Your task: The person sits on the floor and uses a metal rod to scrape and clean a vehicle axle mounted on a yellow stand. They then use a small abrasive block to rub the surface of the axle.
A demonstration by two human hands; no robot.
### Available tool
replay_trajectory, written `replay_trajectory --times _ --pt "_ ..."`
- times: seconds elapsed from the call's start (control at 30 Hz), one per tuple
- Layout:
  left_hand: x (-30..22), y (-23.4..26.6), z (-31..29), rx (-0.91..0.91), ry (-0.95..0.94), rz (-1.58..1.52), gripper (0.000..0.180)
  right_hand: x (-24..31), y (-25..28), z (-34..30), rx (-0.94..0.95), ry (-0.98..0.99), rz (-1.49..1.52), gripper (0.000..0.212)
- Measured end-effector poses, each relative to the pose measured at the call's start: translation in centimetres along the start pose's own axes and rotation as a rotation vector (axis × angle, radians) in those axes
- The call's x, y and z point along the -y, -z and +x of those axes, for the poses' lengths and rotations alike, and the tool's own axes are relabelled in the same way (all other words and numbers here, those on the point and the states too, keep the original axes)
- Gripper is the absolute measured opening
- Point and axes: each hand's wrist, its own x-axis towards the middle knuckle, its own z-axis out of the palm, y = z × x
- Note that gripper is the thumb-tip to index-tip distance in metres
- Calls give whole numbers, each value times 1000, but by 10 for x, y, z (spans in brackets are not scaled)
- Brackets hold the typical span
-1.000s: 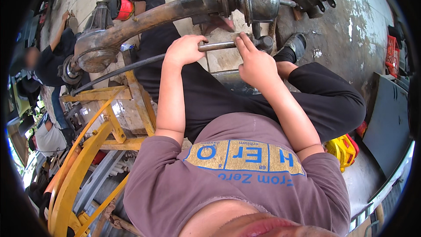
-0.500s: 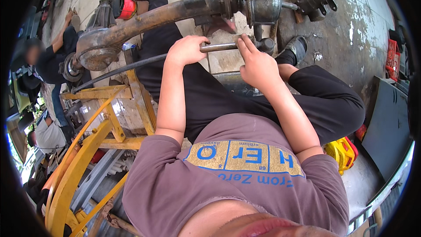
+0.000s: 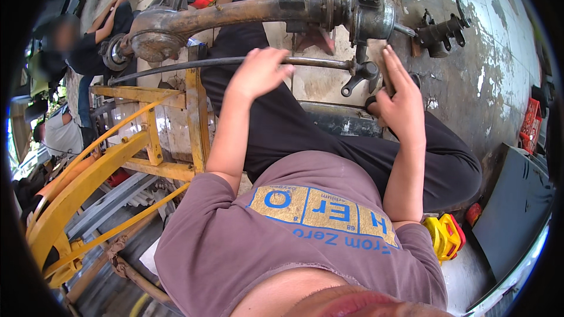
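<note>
A long steel rod [image 3: 323, 63] runs across in front of me, below a rusty axle housing [image 3: 241, 14]. My left hand [image 3: 258, 73] is over the rod, slightly blurred, its thumb stretched away from the fingers. At the rod's right end is a dark joint with an eyed arm [image 3: 359, 74]. Just right of that joint, my right hand [image 3: 402, 97] is closed on a flat brown piece [image 3: 379, 56], fingers straight along one side; its material is unclear. The dark, bolted end [image 3: 373, 12] of the axle stands behind it.
A yellow metal frame [image 3: 197, 117] stands at left. Another person [image 3: 79, 47] sits at far left. A loose steering-knuckle-like part [image 3: 440, 35] lies on the floor at upper right. Grey panel [image 3: 511, 199], red crate [image 3: 530, 123] and yellow-red object [image 3: 443, 238] are at right.
My right hand has left the rod and moved right, now with the flat brown piece in it. The left hand has shifted slightly, its fingers looser. The whole view has shifted.
</note>
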Motion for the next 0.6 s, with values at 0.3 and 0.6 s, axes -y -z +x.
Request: replay_trajectory --times 0.3,0.6 --pt "-82 -3 6 -122 -299 -419 37 7 6 -20 72 -51 -85 78" --pt "-88 -31 14 6 -46 -1149 55 6 -83 14 152 -227 887 49"
